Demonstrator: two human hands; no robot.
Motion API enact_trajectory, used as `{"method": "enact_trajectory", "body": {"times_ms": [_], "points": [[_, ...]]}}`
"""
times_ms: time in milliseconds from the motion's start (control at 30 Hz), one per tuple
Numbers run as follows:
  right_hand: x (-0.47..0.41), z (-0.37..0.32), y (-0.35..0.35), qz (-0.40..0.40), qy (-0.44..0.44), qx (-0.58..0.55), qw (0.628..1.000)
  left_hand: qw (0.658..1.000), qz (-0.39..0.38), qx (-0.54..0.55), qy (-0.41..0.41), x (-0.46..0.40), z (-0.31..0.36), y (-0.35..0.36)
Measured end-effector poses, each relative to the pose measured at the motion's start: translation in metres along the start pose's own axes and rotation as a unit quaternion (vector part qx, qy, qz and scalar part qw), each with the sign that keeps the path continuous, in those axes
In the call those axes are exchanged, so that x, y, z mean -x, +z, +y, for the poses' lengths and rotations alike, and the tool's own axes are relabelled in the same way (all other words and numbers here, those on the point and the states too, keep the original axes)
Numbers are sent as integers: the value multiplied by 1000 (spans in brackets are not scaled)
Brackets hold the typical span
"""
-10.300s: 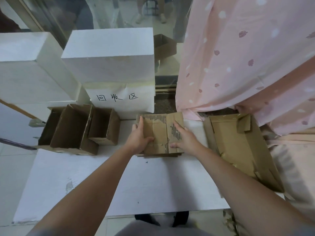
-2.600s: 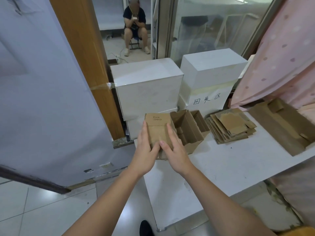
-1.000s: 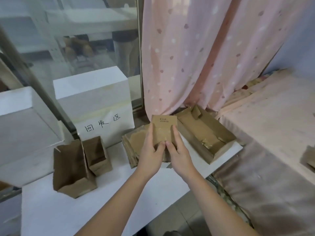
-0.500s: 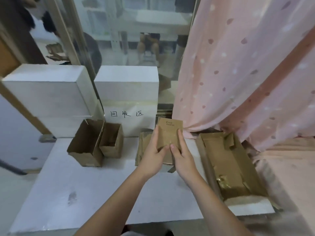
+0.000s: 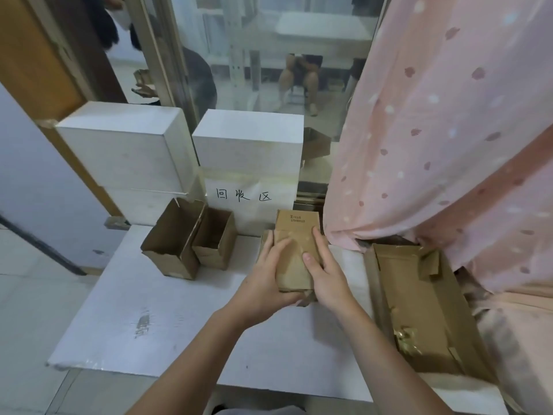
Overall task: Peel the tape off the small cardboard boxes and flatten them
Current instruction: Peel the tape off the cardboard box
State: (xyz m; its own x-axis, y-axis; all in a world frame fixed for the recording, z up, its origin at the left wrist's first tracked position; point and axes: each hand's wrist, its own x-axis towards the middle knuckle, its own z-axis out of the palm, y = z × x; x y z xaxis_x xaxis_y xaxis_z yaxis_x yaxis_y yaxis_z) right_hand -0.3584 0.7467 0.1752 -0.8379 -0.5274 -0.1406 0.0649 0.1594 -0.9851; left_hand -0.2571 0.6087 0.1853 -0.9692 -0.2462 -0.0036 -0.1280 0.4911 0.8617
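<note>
Both hands held one small cardboard box (image 5: 294,250) above the far edge of the white bench (image 5: 179,319), just in front of the white box with handwritten characters (image 5: 248,175). The left hand (image 5: 269,274) wrapped the box's left side, thumb lying across the top face and fingers curled round beneath; the right hand (image 5: 321,272) clasped the right side, thumb on the top face and fingers along the far edge. The box's long axis ran away from the person, the printed end (image 5: 297,220) pointing towards the far edge, so the near end sat between the palms and the far end jutted clear of the fingertips. It looked partly collapsed already, though whether any tape remained on it could not be made out. Flattened cardboard (image 5: 264,244) seemed to lie directly under the box, mostly hidden by the hands. Neither hand was nearer; both were on it, so pressing it flat would mean pushing straight down from where they sat. Two open cartons (image 5: 191,238) stood to the left near the far edge, and a shallow cardboard tray (image 5: 419,310) lay along the right edge beside the pink curtain (image 5: 449,130).
</note>
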Motion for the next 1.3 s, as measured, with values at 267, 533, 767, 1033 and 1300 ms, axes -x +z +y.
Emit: {"method": "enact_trajectory", "body": {"times_ms": [267,533,767,1033,1300], "points": [[16,-14,1,-112,-56,96,987,974,123,186,-44,-13,-11,-39],[13,-9,17,-63,-135,231,962,972,90,206,-64,-16,-13,-36],[-8,-8,9,29,-9,106,994,993,-109,-21,48,8,-28,-40],[3,-19,13,-98,-52,88,990,991,26,132,-4,-1,-26,-57],[3,-34,8,-62,-66,139,986,997,18,58,-41,3,-16,-56]]}}
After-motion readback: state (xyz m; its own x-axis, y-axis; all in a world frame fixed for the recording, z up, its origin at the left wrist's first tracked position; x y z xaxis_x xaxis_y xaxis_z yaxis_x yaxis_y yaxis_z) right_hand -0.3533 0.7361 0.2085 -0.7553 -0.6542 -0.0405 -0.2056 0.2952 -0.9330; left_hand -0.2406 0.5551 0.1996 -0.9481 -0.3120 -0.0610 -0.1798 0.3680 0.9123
